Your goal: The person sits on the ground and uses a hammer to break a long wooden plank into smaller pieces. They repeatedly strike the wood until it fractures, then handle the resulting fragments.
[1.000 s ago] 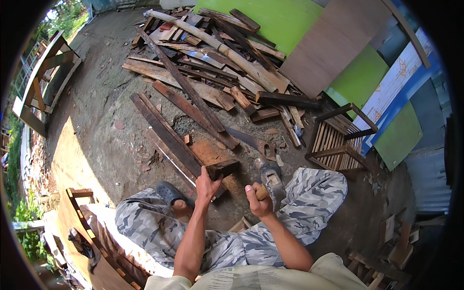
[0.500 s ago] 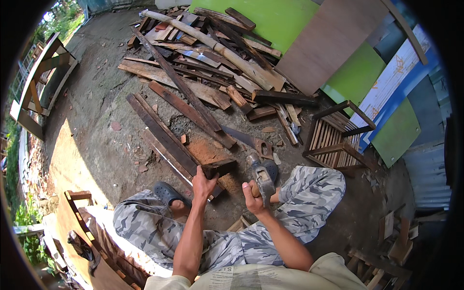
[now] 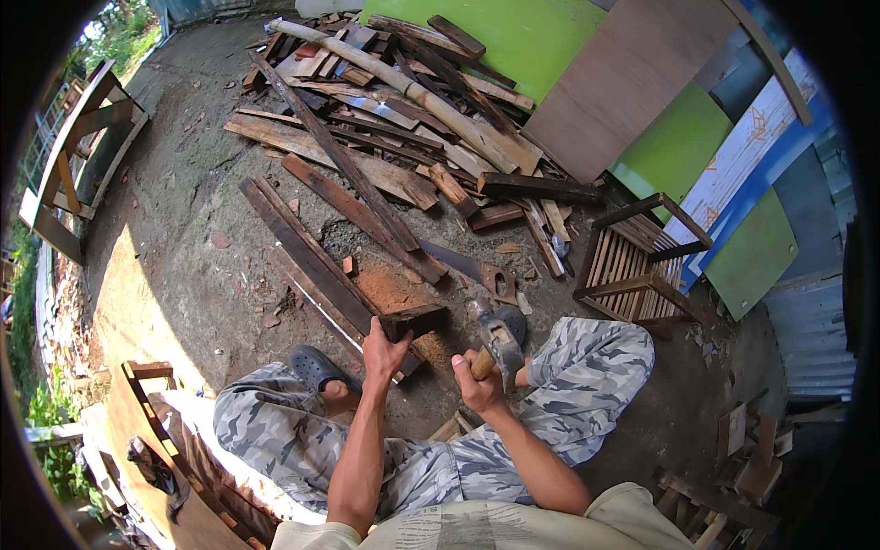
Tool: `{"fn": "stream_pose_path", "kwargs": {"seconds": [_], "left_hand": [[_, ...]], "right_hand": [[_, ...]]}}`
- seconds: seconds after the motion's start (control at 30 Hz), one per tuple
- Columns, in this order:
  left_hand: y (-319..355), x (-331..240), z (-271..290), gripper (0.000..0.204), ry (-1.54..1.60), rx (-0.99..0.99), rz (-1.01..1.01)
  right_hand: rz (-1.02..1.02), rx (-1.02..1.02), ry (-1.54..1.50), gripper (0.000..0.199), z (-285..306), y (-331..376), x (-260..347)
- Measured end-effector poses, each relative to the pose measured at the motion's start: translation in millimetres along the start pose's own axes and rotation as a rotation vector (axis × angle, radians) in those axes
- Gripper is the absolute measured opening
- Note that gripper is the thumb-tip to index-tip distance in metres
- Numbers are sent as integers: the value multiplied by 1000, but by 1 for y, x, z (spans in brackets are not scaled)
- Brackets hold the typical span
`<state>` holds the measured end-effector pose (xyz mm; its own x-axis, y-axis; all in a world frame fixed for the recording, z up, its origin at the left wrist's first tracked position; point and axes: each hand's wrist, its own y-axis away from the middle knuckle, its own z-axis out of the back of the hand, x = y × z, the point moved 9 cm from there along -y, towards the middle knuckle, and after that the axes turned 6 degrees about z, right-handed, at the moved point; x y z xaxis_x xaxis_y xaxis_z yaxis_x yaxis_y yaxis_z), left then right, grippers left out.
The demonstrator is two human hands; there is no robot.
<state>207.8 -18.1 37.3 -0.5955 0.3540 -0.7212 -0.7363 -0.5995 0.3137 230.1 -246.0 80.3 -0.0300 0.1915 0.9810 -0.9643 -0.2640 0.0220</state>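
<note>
A: What step is the person on?

B: Judged from the posture, the step is striking or prying at a short wooden block [image 3: 414, 320]. The left hand [image 3: 385, 344] presses on the near end of the block, fingers spread over its edge; that grip is a flat hold-down, not a full wrap. The block rests on the ground between the person's knees, just beside the long dark planks [image 3: 307, 261].

A: And the other hand?

B: The right hand [image 3: 478, 383] is closed fully around the wooden handle of a hammer [image 3: 497, 337]. The metal head points up and forward, raised just above the block and to its right.

A: What does the next move call for?

B: Likely a controlled blow or pry at the block's right end. It calls for keeping the left fingers away from the strike point and the block steady against the ground. Whether a nail sits in the block cannot be told.

A: Surroundings?

B: A scrap timber pile [image 3: 403, 110] lies beyond, and a slatted wooden crate [image 3: 642, 257] stands at the right.
</note>
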Motion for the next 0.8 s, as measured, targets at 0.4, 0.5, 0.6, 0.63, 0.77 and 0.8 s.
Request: {"fn": "stream_pose_path", "kwargs": {"seconds": [0.4, 0.5, 0.6, 0.63, 0.77, 0.8], "left_hand": [[-4, 22, 20, 52, 94, -81, 75], [-2, 23, 16, 51, 106, -69, 62], [1, 15, 8, 52, 40, -44, 28], [-1, 12, 8, 52, 5, -45, 10], [-20, 57, 34, 54, 205, -156, 116], [-15, 52, 36, 53, 202, -147, 123]], "right_hand": [[-107, -51, 89, 40, 16, -24, 25], [92, -6, -69, 42, -5, -17, 42], [-131, 200, 285, 35, -37, 10, -69], [-302, 308, 573, 38, -39, 15, -94], [-569, 194, 426, 45, -26, 10, -84], [-451, 177, 457, 45, -21, -3, -44]]}}
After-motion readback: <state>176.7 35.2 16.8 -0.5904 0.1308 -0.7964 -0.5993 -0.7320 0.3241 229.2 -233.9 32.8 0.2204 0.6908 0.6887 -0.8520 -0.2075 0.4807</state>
